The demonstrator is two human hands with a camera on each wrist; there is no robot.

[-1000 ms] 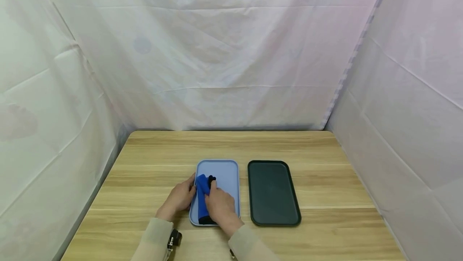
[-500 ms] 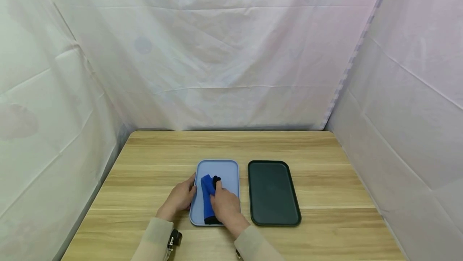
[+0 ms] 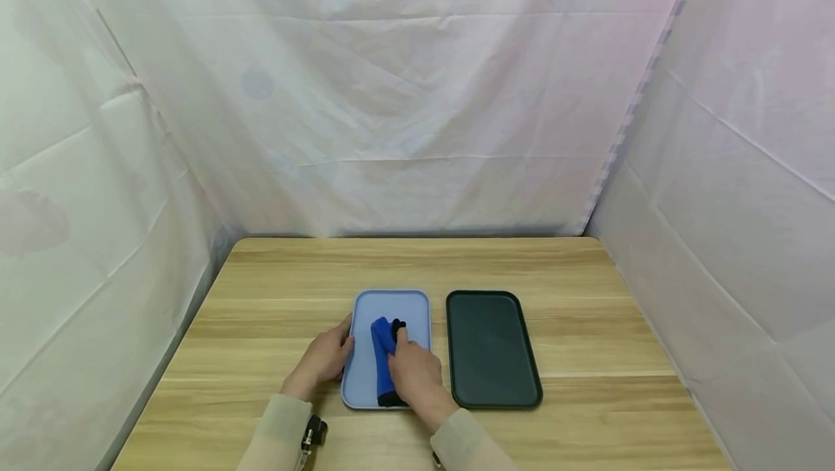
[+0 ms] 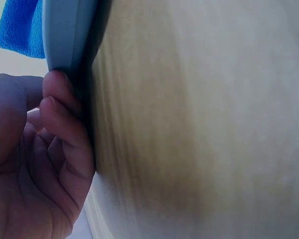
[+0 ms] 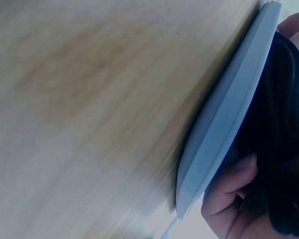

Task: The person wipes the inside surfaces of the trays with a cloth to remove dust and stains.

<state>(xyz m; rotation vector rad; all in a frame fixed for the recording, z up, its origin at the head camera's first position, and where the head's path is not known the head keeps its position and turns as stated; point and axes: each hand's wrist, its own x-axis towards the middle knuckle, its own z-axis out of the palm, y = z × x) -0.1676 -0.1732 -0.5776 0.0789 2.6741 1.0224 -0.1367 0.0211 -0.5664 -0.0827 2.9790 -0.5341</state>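
Observation:
A light blue tray [image 3: 359,384] lies on the wooden table. My left hand [image 3: 324,353] holds its left edge, fingertips against the outer wall [image 4: 69,40] in the left wrist view. On the tray is a folded blue cloth [image 3: 385,366] with black edging. My right hand [image 3: 417,375] grips this cloth and presses it to the tray's surface, right of the middle. In the right wrist view, dark folds of the cloth [image 5: 283,94] bulge between the fingers [image 5: 234,179], just over the tray rim [image 5: 229,114]. The palm hides part of the cloth.
A dark green tray [image 3: 493,348] lies a short way right of the blue one. The wood-grain table [image 3: 280,268] is enclosed by white sheets [image 3: 417,94] at the back and both sides.
My right hand has slid the cloth rightward across the blue tray, from near its left edge to past the middle. The left hand and both trays have stayed in place.

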